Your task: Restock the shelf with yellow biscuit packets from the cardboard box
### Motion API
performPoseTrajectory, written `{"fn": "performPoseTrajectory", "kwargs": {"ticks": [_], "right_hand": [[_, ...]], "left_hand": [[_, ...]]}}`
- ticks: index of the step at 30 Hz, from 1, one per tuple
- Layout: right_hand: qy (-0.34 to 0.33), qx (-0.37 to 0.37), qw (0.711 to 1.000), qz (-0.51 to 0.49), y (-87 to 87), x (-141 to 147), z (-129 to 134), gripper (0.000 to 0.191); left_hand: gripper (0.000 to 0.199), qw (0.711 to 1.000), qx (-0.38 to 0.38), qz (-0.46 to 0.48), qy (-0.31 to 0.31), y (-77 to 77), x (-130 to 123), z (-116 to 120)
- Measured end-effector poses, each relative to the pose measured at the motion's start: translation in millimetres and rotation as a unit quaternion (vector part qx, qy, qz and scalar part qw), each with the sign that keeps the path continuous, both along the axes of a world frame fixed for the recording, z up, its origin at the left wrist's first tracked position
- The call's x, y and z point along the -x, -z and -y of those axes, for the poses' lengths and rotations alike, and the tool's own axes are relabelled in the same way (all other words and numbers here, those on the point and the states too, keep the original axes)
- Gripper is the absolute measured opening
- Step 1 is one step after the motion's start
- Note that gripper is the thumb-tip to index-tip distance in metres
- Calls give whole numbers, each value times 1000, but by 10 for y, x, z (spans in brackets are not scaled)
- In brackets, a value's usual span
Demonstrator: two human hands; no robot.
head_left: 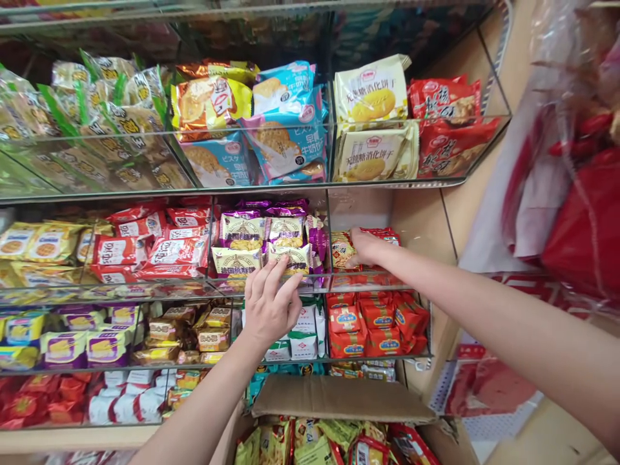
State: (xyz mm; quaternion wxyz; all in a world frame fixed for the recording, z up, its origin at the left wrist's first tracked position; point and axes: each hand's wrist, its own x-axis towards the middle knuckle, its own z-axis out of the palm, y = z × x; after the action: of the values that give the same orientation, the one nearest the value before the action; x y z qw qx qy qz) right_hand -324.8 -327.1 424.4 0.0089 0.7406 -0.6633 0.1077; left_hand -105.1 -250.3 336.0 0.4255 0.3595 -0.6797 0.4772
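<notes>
My left hand [274, 300] is open, fingers a little apart, resting at the clear front rail of the middle shelf. Its fingertips overlap the lower of the cream and purple biscuit packets [238, 263]. To the right, my right hand [363, 247] reaches over the rail into the end compartment. It touches a yellow and red snack packet [341, 250], with red packets [387, 236] beside and behind it. Most of the right fingers are hidden, so their grip is unclear.
Below stands an open cardboard box [339, 395] holding yellow and red snack packets [310, 442]. Clear dividers split the shelves. Blue biscuit packets [285, 139] sit above, red packets [382, 316] below. Plastic-wrapped red goods [586, 219] hang at the right.
</notes>
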Motion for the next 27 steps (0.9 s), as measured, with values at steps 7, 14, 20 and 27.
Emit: {"fn": "performPoseTrajectory", "kwargs": {"ticks": [7, 14, 20, 27], "right_hand": [[0, 6, 1000, 3, 42, 74, 26, 86], [-46, 276, 949, 144, -68, 231, -323, 45], [-258, 359, 863, 245, 780, 351, -1559, 15], [-97, -97, 884, 446, 2713, 148, -2467, 24]], "left_hand": [[44, 1000, -16, 26, -4, 17, -38, -17], [52, 996, -69, 62, -10, -54, -94, -47], [55, 977, -170, 48, 120, 204, -104, -447], [29, 740, -631, -11, 235, 1592, -62, -1535]]}}
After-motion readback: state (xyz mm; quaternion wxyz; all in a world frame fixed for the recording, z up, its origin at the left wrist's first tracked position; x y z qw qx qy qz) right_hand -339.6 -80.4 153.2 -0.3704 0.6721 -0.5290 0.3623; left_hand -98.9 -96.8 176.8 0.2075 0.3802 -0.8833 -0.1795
